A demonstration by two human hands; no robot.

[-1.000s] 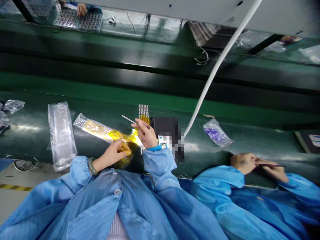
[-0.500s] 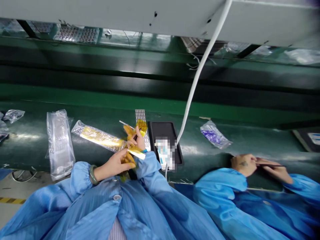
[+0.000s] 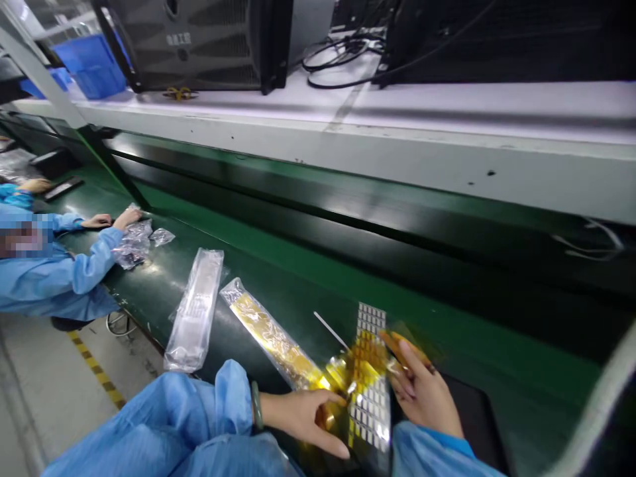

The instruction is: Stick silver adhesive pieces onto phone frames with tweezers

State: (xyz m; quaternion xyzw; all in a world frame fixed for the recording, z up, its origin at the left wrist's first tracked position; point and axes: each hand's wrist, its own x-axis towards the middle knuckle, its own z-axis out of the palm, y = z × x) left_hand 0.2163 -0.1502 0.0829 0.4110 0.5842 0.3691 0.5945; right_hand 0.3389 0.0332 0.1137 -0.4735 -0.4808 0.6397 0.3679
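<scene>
My left hand (image 3: 308,419), with a green bangle at its wrist, curves its fingers round see-through amber film (image 3: 325,416). On the other side of a narrow sheet with rows of small pale rectangles (image 3: 370,404), my right hand (image 3: 427,391) pinches another piece of amber film (image 3: 405,348). More yellow film lies across the sheet's middle, blurred and shiny. Beside my left hand, a clear bag with amber strips (image 3: 268,338) lies slantwise on the bench. A thin white strip (image 3: 330,330) lies behind the hands. Some fingertips are hidden by film.
A clear bag with pale contents (image 3: 196,315) lies further left on the green bench (image 3: 238,265). A black tray (image 3: 481,424) is partly behind my right arm. A co-worker's hands (image 3: 119,217) are among crumpled plastic bags at far left. A shelf edge (image 3: 348,146) overhangs the bench.
My view has swung left and up, bringing in the shelf and co-workers on the left. My hands have moved apart, with the pale-patterned sheet now showing between them.
</scene>
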